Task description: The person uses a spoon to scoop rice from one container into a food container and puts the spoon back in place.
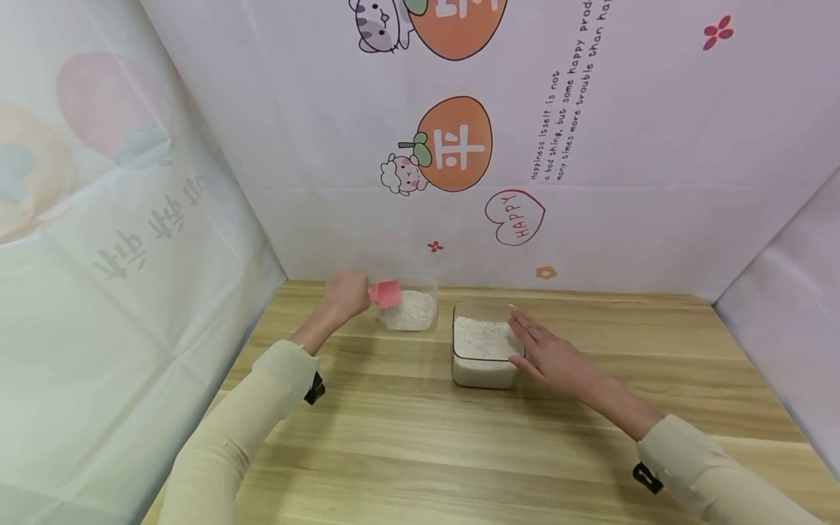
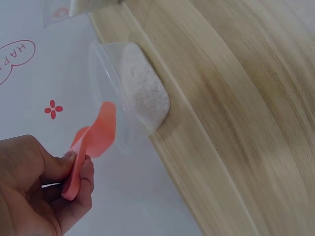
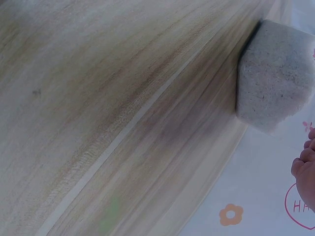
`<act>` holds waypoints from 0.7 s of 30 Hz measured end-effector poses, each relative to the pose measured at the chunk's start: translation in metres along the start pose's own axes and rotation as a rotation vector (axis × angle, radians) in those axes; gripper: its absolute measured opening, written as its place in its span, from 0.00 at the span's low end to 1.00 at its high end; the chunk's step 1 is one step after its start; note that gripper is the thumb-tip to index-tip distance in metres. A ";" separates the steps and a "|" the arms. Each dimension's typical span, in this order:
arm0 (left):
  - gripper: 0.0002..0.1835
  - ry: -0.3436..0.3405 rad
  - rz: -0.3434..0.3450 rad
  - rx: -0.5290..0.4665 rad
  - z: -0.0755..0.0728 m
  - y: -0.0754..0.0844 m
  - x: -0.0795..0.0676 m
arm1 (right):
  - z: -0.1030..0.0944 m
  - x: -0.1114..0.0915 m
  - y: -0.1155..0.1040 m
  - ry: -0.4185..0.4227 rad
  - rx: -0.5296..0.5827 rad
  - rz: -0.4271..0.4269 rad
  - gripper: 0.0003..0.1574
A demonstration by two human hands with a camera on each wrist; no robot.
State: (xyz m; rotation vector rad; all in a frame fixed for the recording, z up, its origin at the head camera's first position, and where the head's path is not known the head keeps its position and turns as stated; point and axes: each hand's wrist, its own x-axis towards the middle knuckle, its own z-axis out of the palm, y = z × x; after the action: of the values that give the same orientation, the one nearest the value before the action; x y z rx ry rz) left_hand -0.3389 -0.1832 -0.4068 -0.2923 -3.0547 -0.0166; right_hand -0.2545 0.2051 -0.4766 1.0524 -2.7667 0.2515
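At the left, the left grip [image 1: 346, 293], a bare hand, pinches the handle of a pink scoop [image 1: 387, 294]; the left wrist view shows the thumb pressing the handle against the fingers. The scoop's bowl hangs by the left side of a small clear tub [image 1: 429, 283], just above or at its rim; I cannot tell whether they touch. The tub holds a shallow bed of white grains [image 1: 416, 305] and stands at the back of the wooden surface [image 1: 407, 452]. In the head view the bowl shows its pink inside, with no heap that I can make out.

To the right, a larger dark-rimmed container [image 1: 485, 359] stands near the tub but apart from it, holding a deeper fill of the same-looking white stuff [image 1: 482, 339]. At its right side lies the right grip [image 1: 551, 359], fingers straight and thumb spread, touching the container without closing round it.

The step in hand looks like moving the white stuff by scoop, now at the tub; whether dipping or emptying, I cannot tell. The next move likely calls for the bowl clear of the rim and well inside the tub's opening, with the right grip steadying the container.
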 end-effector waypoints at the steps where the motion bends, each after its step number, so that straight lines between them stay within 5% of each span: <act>1: 0.13 -0.001 0.005 -0.011 -0.001 0.001 -0.001 | 0.000 0.000 0.000 -0.001 0.002 0.000 0.43; 7: 0.19 0.008 0.064 -0.104 -0.007 0.004 -0.006 | 0.000 0.001 0.000 -0.007 0.005 0.004 0.44; 15: 0.09 0.000 0.101 -0.210 -0.016 0.012 -0.012 | -0.001 0.001 0.000 -0.005 0.010 0.004 0.43; 21: 0.09 0.018 0.149 -0.200 -0.024 0.021 -0.017 | 0.000 0.001 0.001 -0.011 0.007 0.008 0.43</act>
State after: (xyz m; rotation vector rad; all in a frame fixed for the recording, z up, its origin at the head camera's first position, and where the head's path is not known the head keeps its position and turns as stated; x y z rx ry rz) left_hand -0.3168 -0.1658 -0.3839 -0.5283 -3.0076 -0.3162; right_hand -0.2555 0.2051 -0.4762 1.0475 -2.7822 0.2580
